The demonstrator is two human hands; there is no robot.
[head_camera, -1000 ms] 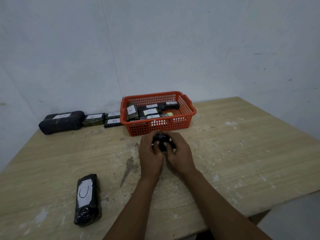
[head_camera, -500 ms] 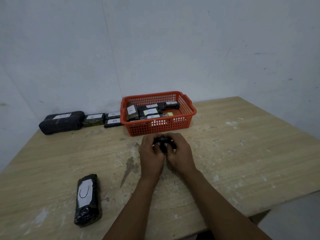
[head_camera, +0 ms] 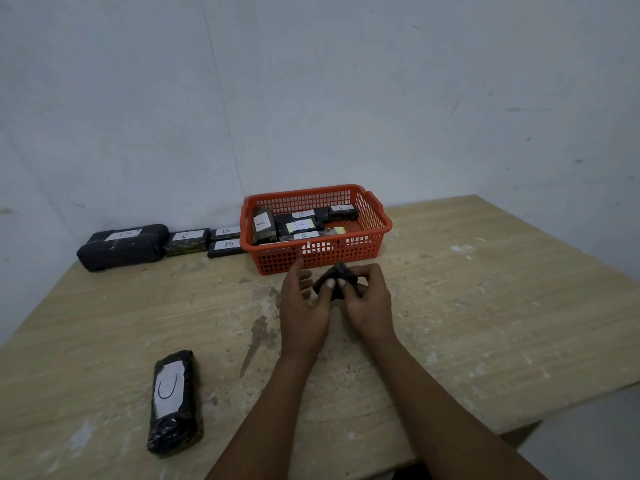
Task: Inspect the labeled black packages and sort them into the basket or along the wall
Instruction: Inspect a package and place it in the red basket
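A small black package is held just above the table in front of the orange basket. My right hand grips it with curled fingers and thumb. My left hand has its fingers lifted off and loosely spread, and only its thumb tip touches the package. No label shows on the held package. The basket holds several black packages labeled A and B. Along the wall left of the basket lie a large black package, one labeled C and two labeled B.
Another black package with a white C label lies on the wooden table near its front left. The table's front edge runs close to my forearms, and its right corner drops off at the lower right. White walls close the back and left.
My left fingers have come off the small package and spread. The package has turned slightly in my right hand. Everything else stays put.
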